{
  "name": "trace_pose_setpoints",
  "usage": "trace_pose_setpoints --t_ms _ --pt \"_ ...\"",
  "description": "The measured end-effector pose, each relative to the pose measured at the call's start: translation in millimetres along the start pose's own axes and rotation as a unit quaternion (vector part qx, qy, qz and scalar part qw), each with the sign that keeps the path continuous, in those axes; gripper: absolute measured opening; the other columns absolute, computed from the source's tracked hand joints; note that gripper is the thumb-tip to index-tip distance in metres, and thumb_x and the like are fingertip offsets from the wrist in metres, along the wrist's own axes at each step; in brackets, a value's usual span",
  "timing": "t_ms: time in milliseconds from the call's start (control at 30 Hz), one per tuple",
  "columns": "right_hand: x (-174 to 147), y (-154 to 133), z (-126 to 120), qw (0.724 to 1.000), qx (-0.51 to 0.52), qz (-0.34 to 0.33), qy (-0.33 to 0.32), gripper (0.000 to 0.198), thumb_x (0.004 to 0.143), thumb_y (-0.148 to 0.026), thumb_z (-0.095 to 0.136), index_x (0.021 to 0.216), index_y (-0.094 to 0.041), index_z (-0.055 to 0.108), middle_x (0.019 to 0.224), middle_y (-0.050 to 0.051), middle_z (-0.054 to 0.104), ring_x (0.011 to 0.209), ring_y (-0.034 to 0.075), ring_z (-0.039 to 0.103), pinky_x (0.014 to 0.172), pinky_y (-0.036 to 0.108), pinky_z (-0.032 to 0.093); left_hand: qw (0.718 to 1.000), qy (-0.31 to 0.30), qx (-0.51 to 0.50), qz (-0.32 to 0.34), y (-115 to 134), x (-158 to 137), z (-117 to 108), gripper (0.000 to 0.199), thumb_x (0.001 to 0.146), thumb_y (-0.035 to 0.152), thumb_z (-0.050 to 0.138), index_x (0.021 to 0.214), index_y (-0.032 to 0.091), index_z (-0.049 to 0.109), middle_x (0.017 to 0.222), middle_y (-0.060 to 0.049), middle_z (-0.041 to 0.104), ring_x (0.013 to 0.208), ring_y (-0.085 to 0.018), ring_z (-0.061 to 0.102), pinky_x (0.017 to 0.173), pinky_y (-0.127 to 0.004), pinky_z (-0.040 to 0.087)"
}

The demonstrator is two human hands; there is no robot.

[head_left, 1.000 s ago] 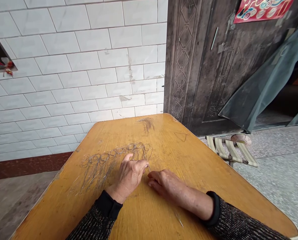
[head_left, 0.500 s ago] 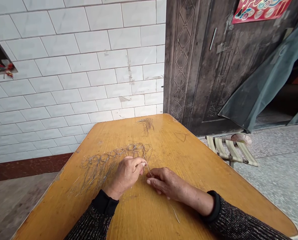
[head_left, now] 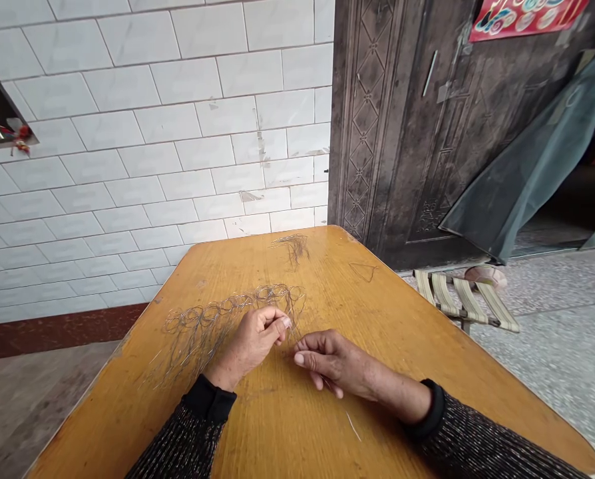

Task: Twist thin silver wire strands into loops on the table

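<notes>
My left hand [head_left: 257,339] is pinched near the middle of the table, with a thin wire at its fingertips. The wire [head_left: 296,333] spans the small gap to my right hand [head_left: 335,362], whose thumb and forefinger close on it. Past my right palm a pale length of wire [head_left: 353,426] shows over the tabletop; whether it is the same piece is hidden. Beside and behind my left hand lies a row of looped wires [head_left: 212,313] with long loose tails, partly covered by that hand.
Both hands are over a wooden table [head_left: 287,432]. A small bundle of wires [head_left: 295,246] lies at its far end, and a bent wire loop [head_left: 363,271] near the right edge. A strapped folding stool [head_left: 462,299] stands right; a tiled wall [head_left: 192,133] rises behind.
My left thumb has shifted along the fingertips, and my right fingers have spread slightly. The wire between the hands remains held. The view has moved a little.
</notes>
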State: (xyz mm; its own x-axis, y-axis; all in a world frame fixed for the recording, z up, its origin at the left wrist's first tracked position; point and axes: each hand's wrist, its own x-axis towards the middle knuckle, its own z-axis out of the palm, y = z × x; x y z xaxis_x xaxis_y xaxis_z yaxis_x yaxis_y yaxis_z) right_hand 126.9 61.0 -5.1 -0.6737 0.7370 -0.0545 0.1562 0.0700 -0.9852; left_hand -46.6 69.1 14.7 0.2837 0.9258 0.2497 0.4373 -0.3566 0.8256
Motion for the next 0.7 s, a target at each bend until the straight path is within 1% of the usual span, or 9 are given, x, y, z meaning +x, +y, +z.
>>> trace_pose_setpoints --t_ms 67,167,333,467,600,700 --pt "0 0 1 0.999 0.046 -0.014 -0.004 0.032 0.081 -0.046 0.048 0.075 -0.015 0.051 0.045 -0.007 0.05 0.027 0.002 0.033 0.029 0.014 0.022 1.0 0.007 -0.009 0.01 0 0 -1 0.025 0.082 0.027 0.044 0.06 0.016 0.046 0.056 0.005 0.045 0.054 -0.009 0.042 0.055 -0.021 0.035" --pt "1 0 1 0.994 0.106 -0.023 -0.007 0.038 0.08 -0.05 0.047 0.08 -0.013 0.054 0.046 -0.006 0.052 0.026 0.001 0.033 0.029 0.014 0.022 1.0 -0.006 -0.02 0.013 4 -2 0 0.025 0.083 0.028 0.043 0.061 0.017 0.044 0.056 0.005 0.043 0.054 -0.009 0.041 0.055 -0.021 0.034" --pt "5 3 2 0.985 0.174 -0.014 -0.005 0.038 0.072 -0.047 0.06 0.084 -0.011 0.06 0.047 -0.006 0.054 0.027 0.001 0.035 0.031 0.014 0.025 1.0 -0.016 -0.011 -0.002 12 -6 2 0.023 0.083 0.03 0.043 0.064 0.017 0.047 0.057 0.004 0.045 0.054 -0.01 0.042 0.055 -0.022 0.035" --pt "7 6 5 0.984 0.175 -0.01 0.013 0.034 0.067 -0.042 0.066 0.081 -0.011 0.063 0.044 -0.006 0.054 0.026 0.001 0.035 0.03 0.015 0.023 1.0 -0.012 -0.004 -0.008 12 -7 3 0.024 0.082 0.032 0.043 0.064 0.017 0.047 0.055 0.004 0.045 0.052 -0.01 0.041 0.053 -0.022 0.033" --pt "8 9 9 0.987 0.157 -0.012 0.039 0.033 0.066 -0.042 0.067 0.075 -0.011 0.064 0.043 -0.005 0.054 0.026 0.001 0.035 0.03 0.015 0.022 1.0 -0.001 0.002 -0.012 10 -6 4 0.026 0.08 0.035 0.045 0.062 0.017 0.047 0.053 0.005 0.044 0.05 -0.009 0.038 0.051 -0.022 0.031" --pt "9 10 13 0.984 0.165 -0.015 0.061 0.033 0.065 -0.042 0.067 0.074 -0.011 0.064 0.045 -0.005 0.054 0.027 0.001 0.037 0.03 0.015 0.024 1.0 0.01 -0.014 -0.025 6 -5 5 0.027 0.079 0.036 0.045 0.061 0.017 0.046 0.052 0.005 0.042 0.049 -0.009 0.037 0.05 -0.022 0.031"
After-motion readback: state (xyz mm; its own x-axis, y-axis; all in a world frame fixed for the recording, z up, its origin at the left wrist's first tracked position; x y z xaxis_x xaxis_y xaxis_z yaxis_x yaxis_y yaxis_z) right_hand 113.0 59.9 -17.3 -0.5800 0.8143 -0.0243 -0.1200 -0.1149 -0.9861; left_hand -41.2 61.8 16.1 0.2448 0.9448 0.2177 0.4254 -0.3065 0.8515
